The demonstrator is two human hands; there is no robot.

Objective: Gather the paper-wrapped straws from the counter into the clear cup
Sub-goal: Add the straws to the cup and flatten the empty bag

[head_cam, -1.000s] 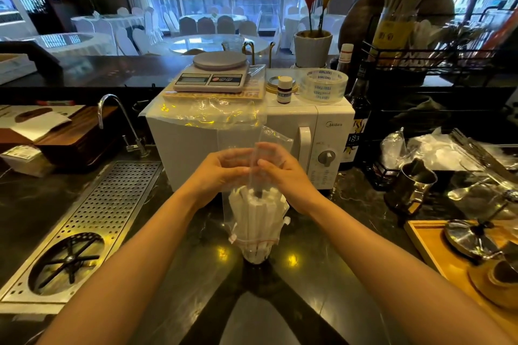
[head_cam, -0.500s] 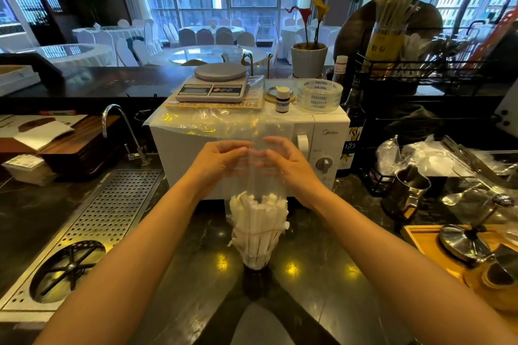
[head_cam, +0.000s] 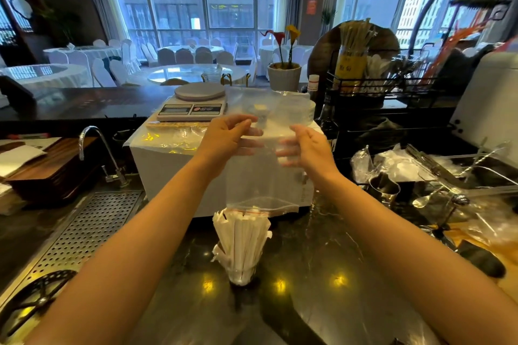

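On the dark counter (head_cam: 322,302) in front of the white microwave (head_cam: 168,173), both hands hold a clear zip bag (head_cam: 260,176) upside down above the straws (head_cam: 241,235), its red-striped mouth just over their tops. The left hand (head_cam: 224,140) and right hand (head_cam: 305,148) each pinch the bag's closed end between curled fingers. The step looks like freeing the bag; next, it needs lifting clear and setting aside. The white-wrapped straws stand bunched, fanning outward, in the clear cup (head_cam: 241,276).
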